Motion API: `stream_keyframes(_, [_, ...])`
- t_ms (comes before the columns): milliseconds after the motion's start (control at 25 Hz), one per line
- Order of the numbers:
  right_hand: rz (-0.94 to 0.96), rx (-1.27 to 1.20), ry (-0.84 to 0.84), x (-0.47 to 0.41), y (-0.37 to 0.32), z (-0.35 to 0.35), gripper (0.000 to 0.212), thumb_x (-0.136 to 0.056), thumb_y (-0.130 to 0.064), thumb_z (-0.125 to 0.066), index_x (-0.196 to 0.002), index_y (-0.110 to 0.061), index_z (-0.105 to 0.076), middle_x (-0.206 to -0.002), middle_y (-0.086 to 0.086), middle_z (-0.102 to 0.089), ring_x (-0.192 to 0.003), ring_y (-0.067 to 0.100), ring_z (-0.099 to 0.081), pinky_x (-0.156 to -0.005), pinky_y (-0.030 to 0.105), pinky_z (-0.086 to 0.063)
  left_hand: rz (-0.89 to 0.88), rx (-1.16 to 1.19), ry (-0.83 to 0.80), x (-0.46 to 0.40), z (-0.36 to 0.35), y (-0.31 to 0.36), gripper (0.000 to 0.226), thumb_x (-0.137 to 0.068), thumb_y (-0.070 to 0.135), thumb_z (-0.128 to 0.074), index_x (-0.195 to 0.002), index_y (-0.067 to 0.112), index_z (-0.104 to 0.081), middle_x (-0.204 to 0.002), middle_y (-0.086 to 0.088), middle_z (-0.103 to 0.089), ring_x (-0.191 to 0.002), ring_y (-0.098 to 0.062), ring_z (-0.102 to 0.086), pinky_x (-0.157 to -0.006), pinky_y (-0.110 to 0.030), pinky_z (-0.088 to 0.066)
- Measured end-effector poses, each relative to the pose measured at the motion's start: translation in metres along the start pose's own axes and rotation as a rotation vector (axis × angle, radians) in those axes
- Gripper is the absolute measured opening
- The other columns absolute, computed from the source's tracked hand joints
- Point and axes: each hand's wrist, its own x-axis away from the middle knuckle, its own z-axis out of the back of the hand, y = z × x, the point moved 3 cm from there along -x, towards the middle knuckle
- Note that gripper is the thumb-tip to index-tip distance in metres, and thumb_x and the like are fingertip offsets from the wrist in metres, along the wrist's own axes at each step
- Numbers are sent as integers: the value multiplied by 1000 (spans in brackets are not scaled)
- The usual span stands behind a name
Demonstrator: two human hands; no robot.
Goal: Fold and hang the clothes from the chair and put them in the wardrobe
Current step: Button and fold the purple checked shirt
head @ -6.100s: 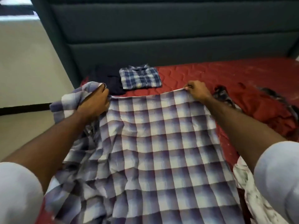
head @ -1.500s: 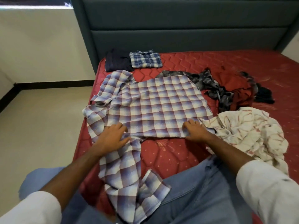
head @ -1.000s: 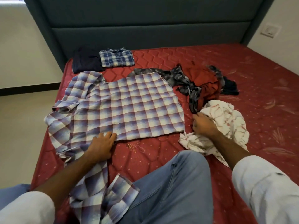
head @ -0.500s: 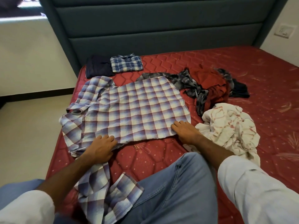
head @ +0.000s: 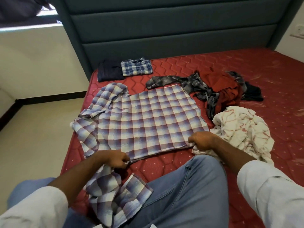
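Head view of a folding task in progress on a red bed (head: 213, 66). A purple checked shirt (head: 141, 122) lies spread flat across the mattress near its left edge, one sleeve bunched at the far left and another part trailing off the near edge over the person's knee. The left hand (head: 115, 159) has its fingers curled round the near hem of the shirt at the left; the right hand (head: 201, 139) pinches the same hem at the right corner, so both hands hold this one garment and neither is free. Judged from this layout, the shirt is laid out for folding but no fold has yet been made in it. Two items appear finished: a folded blue plaid shirt (head: 136, 68) and a folded dark garment (head: 109, 72) lie side by side, touching, near the headboard (head: 164, 30). Still unfolded are a cream patterned cloth (head: 243, 129) heaped just beside the right hand, a grey mottled garment (head: 194, 85), a red garment (head: 227, 91) and a small dark piece (head: 253, 93) crumpled together beyond it. No hanger, chair or wardrobe shows here, so the hanging and storing stages seem not yet begun; the task looks under halfway done.
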Motion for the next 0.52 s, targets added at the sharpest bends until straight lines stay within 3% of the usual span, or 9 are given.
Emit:
stream_keyframes(120, [-27, -140, -87, -2, 0, 12, 26, -85, -14, -64, -108, -27, -67, -102, -8, -60, -99, 18, -61, -81, 29, -48, -13, 304, 239, 15, 6, -23, 21, -103, 38, -51, -91, 25, -62, -92, 5, -68, -79, -6, -62, -78, -26, -52])
stream_keyframes(200, [10, -292, -11, -12, -19, 31, 15, -87, -17, -61, -97, -27, -67, -101, -8, -63, -95, 17, -63, -84, 31, -52, 8, 199, 533, 27, 12, -50, 23, -101, 44, -46, -92, 28, -59, -92, 10, -62, -83, -5, -59, -81, -30, -50])
stream_keyframes(320, [116, -366, 121, -44, -78, 60, 13, -96, -21, -58, -107, -26, -62, -112, -5, -59, -99, 13, -58, -87, 29, -49, 215, -12, 981, 44, 14, -93, 9, -93, 35, -57, -99, 28, -57, -105, 5, -55, -98, -17, -54, -85, -42, -46])
stream_keyframes(400, [204, -374, 133, -78, -126, 74, 18, -99, -25, -57, -117, -24, -60, -117, -4, -55, -101, 12, -56, -90, 30, -49, 452, 128, 1172, 53, 13, -127, 24, -90, 32, -65, -111, 22, -58, -118, -5, -52, -107, -30, -52, -88, -50, -46])
stream_keyframes(520, [303, -364, 120, -135, -185, 95, 19, -99, -27, -59, -118, -26, -57, -116, -5, -52, -98, 12, -54, -86, 29, -45, 675, 573, 1296, 57, 9, -174, 62, -83, 40, -78, -130, 15, -48, -133, -13, -42, -121, -39, -45, -98, -56, -41])
